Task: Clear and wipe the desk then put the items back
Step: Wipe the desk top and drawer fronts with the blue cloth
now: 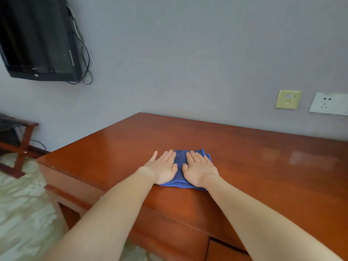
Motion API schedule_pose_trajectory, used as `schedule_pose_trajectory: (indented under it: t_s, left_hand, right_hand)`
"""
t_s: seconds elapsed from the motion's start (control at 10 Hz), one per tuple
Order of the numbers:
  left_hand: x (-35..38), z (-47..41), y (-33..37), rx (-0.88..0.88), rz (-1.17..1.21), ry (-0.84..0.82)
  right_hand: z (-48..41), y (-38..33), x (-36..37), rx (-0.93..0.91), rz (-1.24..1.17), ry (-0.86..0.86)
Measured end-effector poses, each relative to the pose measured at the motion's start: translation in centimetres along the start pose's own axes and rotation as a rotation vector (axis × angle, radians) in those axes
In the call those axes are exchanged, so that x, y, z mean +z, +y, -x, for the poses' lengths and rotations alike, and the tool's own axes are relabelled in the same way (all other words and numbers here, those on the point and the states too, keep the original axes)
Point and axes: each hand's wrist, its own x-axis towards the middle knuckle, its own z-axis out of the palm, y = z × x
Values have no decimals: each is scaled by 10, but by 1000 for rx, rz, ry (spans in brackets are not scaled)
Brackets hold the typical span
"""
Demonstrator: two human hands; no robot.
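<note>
Surface (244, 166) bare, blue cloth (180, 167) mid-wipe

Left hand (163, 167) and right hand (199, 169) lay flat on it, side by side, grip spread, nothing pinched.

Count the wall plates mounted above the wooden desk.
2. A yellowish square data-port plate sits on the grey wall at right; a white power socket plate is beside it, cut off by the frame edge, so more may be hidden.

One desk (244, 153), one blue cloth (180, 161), two wall plates (287, 99), one TV (37, 38).
</note>
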Motion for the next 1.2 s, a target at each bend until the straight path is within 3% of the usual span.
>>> schedule_pose_trajectory:
  t_s: [0.5,1.2]
  left_hand:
    - [13,104,14,-53,4,-16]
    - [5,64,-8,-51,-40,-20]
  right_hand:
    - [87,-35,9,-62,12,-16]
    - [42,-33,6,-92,-9,-22]
